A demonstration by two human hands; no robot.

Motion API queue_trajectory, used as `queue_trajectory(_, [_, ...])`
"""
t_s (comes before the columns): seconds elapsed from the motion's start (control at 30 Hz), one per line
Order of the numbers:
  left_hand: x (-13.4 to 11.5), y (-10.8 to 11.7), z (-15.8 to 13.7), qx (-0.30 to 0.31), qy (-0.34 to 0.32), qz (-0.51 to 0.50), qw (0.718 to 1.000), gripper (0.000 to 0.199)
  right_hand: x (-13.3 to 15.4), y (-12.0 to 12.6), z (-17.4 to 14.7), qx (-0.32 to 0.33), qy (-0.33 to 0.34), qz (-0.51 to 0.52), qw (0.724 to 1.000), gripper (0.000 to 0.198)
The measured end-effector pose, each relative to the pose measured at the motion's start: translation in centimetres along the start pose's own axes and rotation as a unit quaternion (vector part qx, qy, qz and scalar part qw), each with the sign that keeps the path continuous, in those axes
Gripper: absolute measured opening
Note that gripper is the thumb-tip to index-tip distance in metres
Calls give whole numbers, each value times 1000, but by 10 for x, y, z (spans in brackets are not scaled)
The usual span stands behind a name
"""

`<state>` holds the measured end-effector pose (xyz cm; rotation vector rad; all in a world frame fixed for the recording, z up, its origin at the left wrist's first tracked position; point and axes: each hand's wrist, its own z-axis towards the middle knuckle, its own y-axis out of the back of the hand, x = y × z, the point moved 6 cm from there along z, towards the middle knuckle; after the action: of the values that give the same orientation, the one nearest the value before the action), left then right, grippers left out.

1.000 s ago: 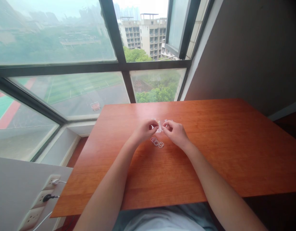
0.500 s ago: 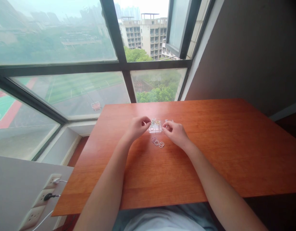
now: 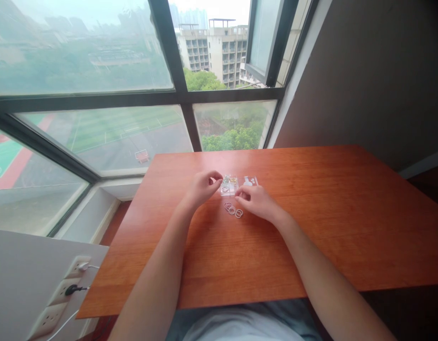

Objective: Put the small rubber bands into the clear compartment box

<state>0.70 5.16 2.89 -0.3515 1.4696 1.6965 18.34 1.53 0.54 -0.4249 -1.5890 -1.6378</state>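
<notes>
A small clear plastic box (image 3: 234, 191) with compartments lies on the wooden table (image 3: 311, 227). Small rings show inside, some yellowish, some pale or dark. My left hand (image 3: 204, 187) is closed in a pinch at the box's left edge, thumb and index finger against it. My right hand (image 3: 256, 200) hovers by the front right corner of the box, fingertips drawn together; anything between them is too small to make out. Just in front lie several pinkish and white hair ties (image 3: 232, 210). Partly behind my right hand is a clear lid (image 3: 249, 181) with a white print.
A dark-framed window (image 3: 183, 97) rises behind the table, one pane tilted outward. On the left wall are sockets (image 3: 60, 291) with plugs and cords near the table's edge. A grey wall (image 3: 357, 71) stands to the right.
My right hand has moved a little toward me and left, from the right side of the box to its front right corner, uncovering more of the lid. My left hand stays nearly still.
</notes>
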Motion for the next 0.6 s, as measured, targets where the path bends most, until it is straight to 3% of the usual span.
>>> queue_trajectory(0.17, [0, 0, 0, 0, 4, -4, 1000, 18, 14, -13, -8, 115, 22, 6, 993, 10])
queue_trajectory(0.6, [-2, 0, 1, 1, 4, 12, 1000, 18, 11, -18, -8, 115, 25, -91, 989, 12])
